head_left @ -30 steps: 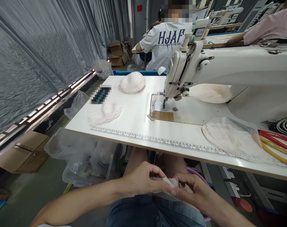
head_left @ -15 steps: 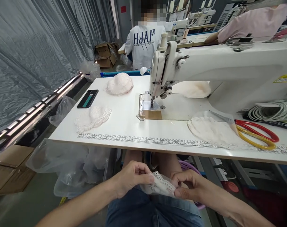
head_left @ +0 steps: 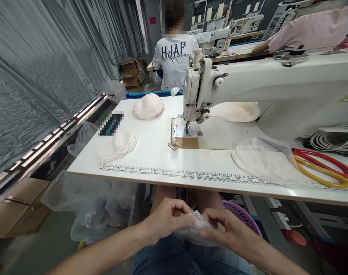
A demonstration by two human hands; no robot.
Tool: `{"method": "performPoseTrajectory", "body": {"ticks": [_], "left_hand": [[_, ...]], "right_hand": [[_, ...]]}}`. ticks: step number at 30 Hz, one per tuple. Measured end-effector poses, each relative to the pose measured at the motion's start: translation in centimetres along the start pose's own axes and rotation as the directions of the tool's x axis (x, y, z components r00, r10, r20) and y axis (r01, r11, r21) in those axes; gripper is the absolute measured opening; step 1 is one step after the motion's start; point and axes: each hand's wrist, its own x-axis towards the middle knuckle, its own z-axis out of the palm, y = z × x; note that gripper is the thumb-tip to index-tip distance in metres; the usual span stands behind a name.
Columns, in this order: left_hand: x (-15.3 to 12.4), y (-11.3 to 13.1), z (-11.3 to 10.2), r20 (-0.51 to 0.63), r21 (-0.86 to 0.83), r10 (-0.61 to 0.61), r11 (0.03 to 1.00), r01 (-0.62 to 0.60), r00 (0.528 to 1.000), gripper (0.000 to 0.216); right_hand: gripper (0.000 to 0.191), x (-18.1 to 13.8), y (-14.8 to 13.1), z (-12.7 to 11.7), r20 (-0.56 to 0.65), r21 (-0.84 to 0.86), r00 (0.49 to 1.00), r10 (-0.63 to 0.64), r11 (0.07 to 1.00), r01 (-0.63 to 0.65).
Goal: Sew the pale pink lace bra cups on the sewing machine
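Note:
Over my lap, below the table's front edge, a piece of white lace fabric (head_left: 197, 233) is stretched between both hands. My left hand (head_left: 174, 219) pinches its scalloped edge between thumb and fingers. On the other side my right hand (head_left: 222, 225) grips the same fabric with thumb and curled fingers, partly covering it. Above them stands the white sewing machine (head_left: 191, 91), its presser foot (head_left: 187, 128) over the metal plate. A white lace piece (head_left: 118, 147) lies at the table's left, with a pale pink padded cup (head_left: 148, 106) behind it.
Scissors with red and yellow handles (head_left: 323, 164) lie at the right on sheer white fabric (head_left: 257, 158). A printed ruler (head_left: 174, 172) runs along the table's front edge. Plastic bags (head_left: 90, 206), a cardboard box (head_left: 19, 206) and a purple basket (head_left: 244, 214) are below. A person (head_left: 175, 57) sits ahead.
My hands have come closer together, and the lace fabric between them is more bunched and covered. The camera view has shifted slightly.

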Motion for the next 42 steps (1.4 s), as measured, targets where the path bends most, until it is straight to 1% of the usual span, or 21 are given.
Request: {"method": "performPoseTrajectory", "body": {"ticks": [2, 6, 11, 14, 16, 19, 22, 25, 30, 35, 38, 42], "left_hand": [[0.0, 0.1, -0.1, -0.006, 0.021, 0.011, 1.000, -0.011, 1.000, 0.036], [0.0, 0.3, -0.3, -0.023, 0.034, -0.028, 0.999, 0.029, 0.999, 0.038], [0.0, 0.2, -0.2, -0.023, 0.071, 0.001, 0.997, 0.000, 1.000, 0.040], [0.1, 0.1, -0.3, -0.025, 0.089, 0.010, 0.996, -0.008, 1.000, 0.041], [0.0, 0.1, -0.6, -0.012, 0.090, 0.022, 0.996, -0.021, 1.000, 0.045], [-0.2, 0.1, -1.0, 0.045, 0.073, 0.050, 0.996, -0.053, 0.998, 0.049], [-0.4, 0.2, -1.2, 0.080, 0.033, 0.030, 0.999, -0.033, 0.996, 0.045], [-0.5, 0.3, -1.0, 0.058, 0.018, -0.002, 1.000, 0.001, 0.998, 0.037], [-0.3, 0.3, -0.8, -0.018, 0.023, 0.004, 1.000, -0.004, 1.000, 0.027], [-0.6, 0.3, -0.8, 0.008, -0.010, -0.009, 1.000, 0.009, 1.000, 0.030], [-0.8, 0.2, -0.7, -0.020, -0.023, -0.008, 1.000, 0.008, 1.000, 0.031], [-0.8, 0.1, -0.8, -0.040, -0.007, 0.006, 1.000, -0.006, 0.999, 0.032]], "right_hand": [[0.039, 0.3, 0.1, 0.1, -0.005, 0.005, 1.000, -0.002, 1.000, 0.002], [0.040, 0.1, 0.1, -0.3, -0.016, 0.015, 1.000, -0.007, 1.000, 0.007], [0.039, 0.2, -0.4, -0.3, 0.010, 0.022, 1.000, -0.011, 1.000, 0.011], [0.039, 0.5, -0.8, -0.1, -0.001, 0.037, 1.000, -0.006, 0.999, 0.006], [0.041, 0.6, -1.0, -0.1, -0.010, 0.041, 1.000, 0.019, 0.999, -0.018], [0.040, 0.6, -1.2, -0.2, 0.004, 0.052, 0.999, 0.051, 0.997, -0.051], [0.040, 0.5, -1.3, -0.2, 0.010, 0.064, 0.997, 0.072, 0.995, -0.072], [0.041, 0.6, -1.3, -0.1, 0.000, 0.055, 0.997, 0.075, 0.996, -0.075], [0.040, 0.6, -1.5, 0.1, -0.002, 0.081, 0.998, 0.068, 0.994, -0.068], [0.038, 0.5, -1.4, 0.1, 0.005, 0.070, 0.998, 0.062, 0.996, -0.062], [0.037, 0.5, -1.2, 0.2, 0.013, 0.055, 0.999, 0.045, 0.997, -0.046], [0.036, 0.5, -1.1, 0.2, 0.034, 0.102, 0.998, 0.060, 0.993, -0.063]]}}
